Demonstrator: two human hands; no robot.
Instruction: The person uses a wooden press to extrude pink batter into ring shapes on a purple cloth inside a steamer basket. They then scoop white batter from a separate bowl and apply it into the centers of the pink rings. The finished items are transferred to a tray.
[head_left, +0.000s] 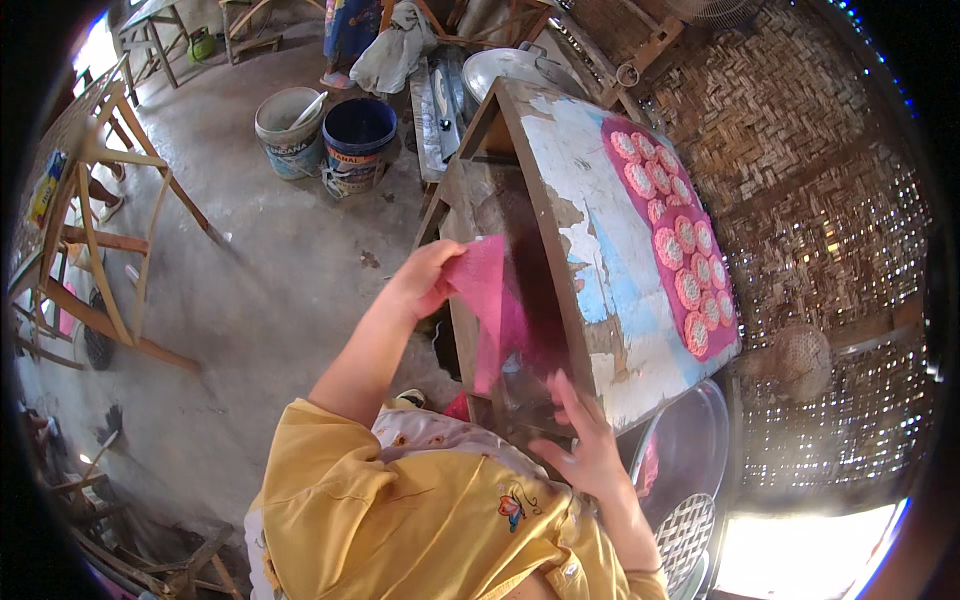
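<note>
Pinched in my left hand (428, 279) is one end of a thin pink sheet (488, 310), which hangs down beside the wooden table's near side. My right hand (585, 435) is raised near the lower end of the sheet, fingers apart, holding nothing. On the worn white and blue tabletop (575, 235) lies a magenta sheet (625, 170). Several round pink pieces with pale centres (687, 289) rest on it in rows. Whether the sheet I hold is plastic or cloth I cannot tell.
A large metal basin (700, 440) stands by the table's right end, with a woven tray (688, 535) near it. Two paint buckets, one white (285, 165) and one dark blue (357, 175), sit on the concrete floor. Wooden trestles (110, 250) stand at left; a person (350, 40) is at the back.
</note>
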